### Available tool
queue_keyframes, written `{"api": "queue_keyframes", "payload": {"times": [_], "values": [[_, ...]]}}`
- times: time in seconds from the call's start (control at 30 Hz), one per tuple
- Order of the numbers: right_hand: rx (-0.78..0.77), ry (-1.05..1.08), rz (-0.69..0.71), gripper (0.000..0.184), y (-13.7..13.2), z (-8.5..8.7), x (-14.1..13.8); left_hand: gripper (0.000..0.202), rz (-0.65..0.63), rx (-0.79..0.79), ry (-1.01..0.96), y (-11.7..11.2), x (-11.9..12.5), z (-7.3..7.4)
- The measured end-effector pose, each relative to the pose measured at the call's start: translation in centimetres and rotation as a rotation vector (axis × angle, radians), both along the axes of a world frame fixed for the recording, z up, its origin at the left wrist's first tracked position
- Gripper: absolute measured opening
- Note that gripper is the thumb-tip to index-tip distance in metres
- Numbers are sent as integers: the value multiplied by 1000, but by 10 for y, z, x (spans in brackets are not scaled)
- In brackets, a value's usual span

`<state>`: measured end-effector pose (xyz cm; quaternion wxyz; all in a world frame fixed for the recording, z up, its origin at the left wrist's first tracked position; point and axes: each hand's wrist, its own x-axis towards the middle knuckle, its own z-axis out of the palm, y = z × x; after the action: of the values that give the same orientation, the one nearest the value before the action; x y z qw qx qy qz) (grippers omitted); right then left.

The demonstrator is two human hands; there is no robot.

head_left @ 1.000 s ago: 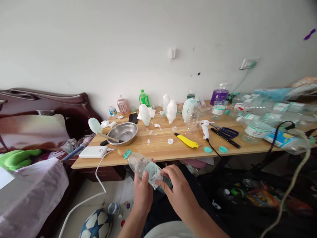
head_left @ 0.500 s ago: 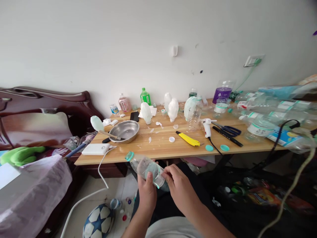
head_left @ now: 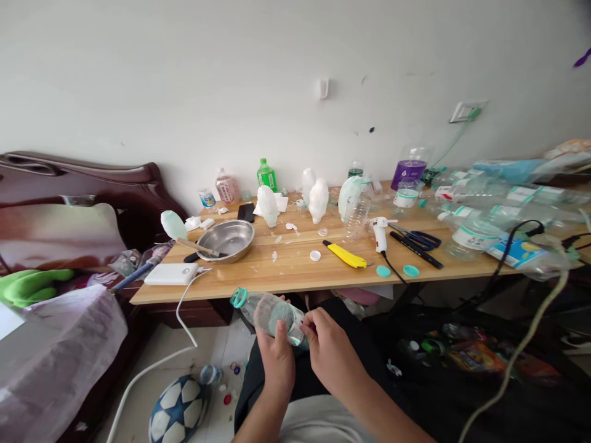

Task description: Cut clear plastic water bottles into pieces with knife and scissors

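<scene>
In the head view, just off the near edge of the bench [head_left: 277, 278], the left hand [head_left: 278, 363] has its fingers around a clear bottle [head_left: 264, 312]; the right hand [head_left: 332, 346] pinches its lower end. The bottle looks uncut; what remains is unclear. A purple label [head_left: 408, 173] at the bench's rear is illegible.
</scene>
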<state>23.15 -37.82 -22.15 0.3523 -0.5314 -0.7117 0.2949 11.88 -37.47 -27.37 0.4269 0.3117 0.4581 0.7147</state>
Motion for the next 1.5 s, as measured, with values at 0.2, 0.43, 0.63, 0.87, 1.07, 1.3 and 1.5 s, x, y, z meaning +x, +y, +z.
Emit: {"api": "queue_keyframes", "payload": {"times": [0.2,0.43,0.63,0.87,1.07,1.3,1.5], "values": [[-56,164,88,15,-13,2,2,67,19,-68,133,4,-5,-2],[27,125,-62,8,-2,-8,8,67,-33,-31,-107,1,2,9],[-21,62,-13,15,3,1,6,63,10,-54,-41,2,2,5],[-2,178,73,13,-11,7,-5,72,34,23,119,4,-4,10],[67,222,77,3,-25,12,-4,65,112,-111,4,4,-9,18],[265,192,-23,31,-11,18,-5,68,61,-4,-105,3,-5,10],[278,123,37,13,-11,15,-11,67,-27,-28,-168,3,-6,8]]}}
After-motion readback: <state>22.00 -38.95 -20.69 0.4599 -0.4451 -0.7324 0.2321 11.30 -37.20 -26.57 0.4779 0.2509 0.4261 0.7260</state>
